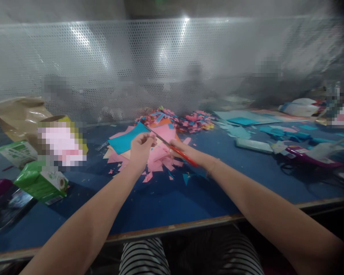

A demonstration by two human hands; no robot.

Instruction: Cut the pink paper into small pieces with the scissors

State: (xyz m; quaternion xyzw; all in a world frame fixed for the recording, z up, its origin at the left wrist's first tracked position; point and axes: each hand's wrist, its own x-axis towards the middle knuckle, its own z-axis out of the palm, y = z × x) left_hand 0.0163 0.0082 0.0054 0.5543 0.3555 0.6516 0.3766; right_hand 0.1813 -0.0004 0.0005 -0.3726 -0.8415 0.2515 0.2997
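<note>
My left hand [141, 148] is closed in a pinch on a blue sheet of paper [125, 139], held just above the blue table [166, 198]. My right hand [179, 149] is wrapped round red-handled scissors [181, 154], whose blades reach up-left to the edge of the blue sheet. Under both hands lies a heap of pink paper pieces [160, 156] with small offcuts scattered around it.
Finished paper flowers [186, 120] lie behind the heap. Light blue sheets [240, 122] and a purple tool [309, 154] sit on the right. Green packets [41, 183], a brown bag [20, 114] and a dark tray [5, 208] crowd the left. A perforated screen [172, 65] closes the far side.
</note>
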